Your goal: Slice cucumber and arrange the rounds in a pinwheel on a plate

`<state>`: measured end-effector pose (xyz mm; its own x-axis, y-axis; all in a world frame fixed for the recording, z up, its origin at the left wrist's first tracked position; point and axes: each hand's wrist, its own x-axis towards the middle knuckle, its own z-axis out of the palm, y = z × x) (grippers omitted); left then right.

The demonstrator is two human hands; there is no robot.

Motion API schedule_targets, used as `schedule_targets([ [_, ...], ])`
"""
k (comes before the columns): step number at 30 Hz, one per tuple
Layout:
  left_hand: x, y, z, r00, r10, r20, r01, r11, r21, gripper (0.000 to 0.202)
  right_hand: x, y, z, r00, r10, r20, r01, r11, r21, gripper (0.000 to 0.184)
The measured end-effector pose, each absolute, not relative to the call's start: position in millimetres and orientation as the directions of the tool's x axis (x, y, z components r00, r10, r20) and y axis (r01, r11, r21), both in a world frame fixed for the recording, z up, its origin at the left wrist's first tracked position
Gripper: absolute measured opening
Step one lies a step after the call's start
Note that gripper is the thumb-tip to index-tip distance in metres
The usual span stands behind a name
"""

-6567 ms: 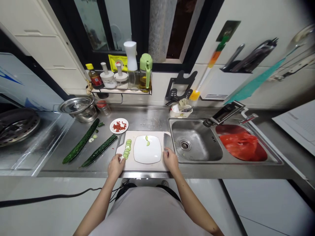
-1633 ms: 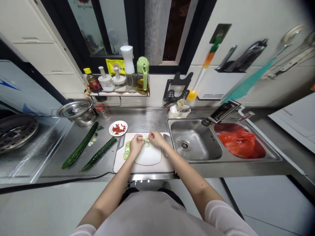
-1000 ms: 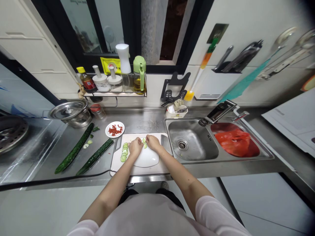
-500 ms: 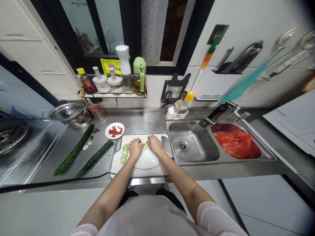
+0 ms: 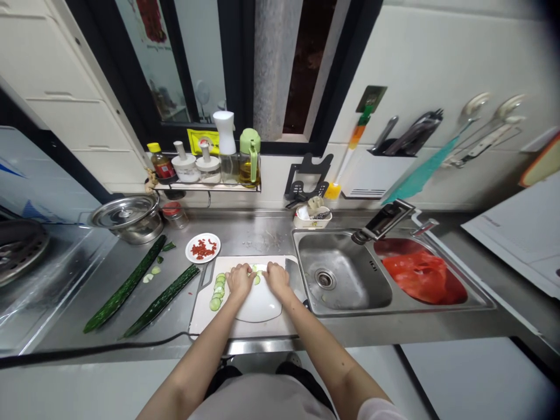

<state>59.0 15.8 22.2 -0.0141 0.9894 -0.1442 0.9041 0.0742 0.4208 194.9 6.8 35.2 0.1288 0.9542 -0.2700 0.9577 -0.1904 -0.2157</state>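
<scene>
A white plate (image 5: 258, 308) lies on the pale cutting board (image 5: 205, 318), with a few cucumber slices (image 5: 256, 280) near its far side. Over the plate's far left part, my left hand (image 5: 240, 282) is closed, fingertips pinched at a cucumber slice beside the others. My right hand (image 5: 276, 278) is curled at the plate's far right part, its fingers closed; what they hold, if anything, is hidden. An overlapping row of cucumber slices (image 5: 217, 293) rests on the board, left of my left hand. A knife blade (image 5: 296, 274) shows partly at the board's right side.
Two cucumbers (image 5: 126, 289) (image 5: 164, 300) lie on the steel counter at left, near garlic cloves (image 5: 151, 276). A small plate of chopped red pieces (image 5: 203, 249) stands behind the board. To the right is a sink (image 5: 345, 277) with a red bag (image 5: 420, 274). A black cable (image 5: 131, 345) crosses the front.
The camera view has tilted up, so everything appears lower. Both hands stay over the plate; my right hand's fingers look more curled and the gap between the hands is slightly different.
</scene>
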Motion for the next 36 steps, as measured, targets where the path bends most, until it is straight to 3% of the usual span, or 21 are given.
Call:
schedule_targets([
  [26, 63.3, 14.5, 27.8, -0.053, 0.986, -0.156, 0.898, 0.115, 0.424, 0.019, 196.4, 7.5, 37.9, 0.145, 0.957, -0.253, 0.944, -0.210, -0.254, 0.020],
  [30, 60.8, 10.7, 33.5, -0.074, 0.986, -0.146, 0.869, 0.136, 0.477, 0.019, 199.5, 0.1, 40.1, 0.159, 0.970, -0.184, 0.922, -0.213, -0.324, 0.023],
  [36, 32.7, -17.7, 40.8, -0.114, 0.990, -0.080, 0.783, 0.139, 0.606, 0.022, 214.7, -31.2, 38.8, 0.175, 0.984, -0.024, 0.837, -0.161, -0.524, 0.022],
])
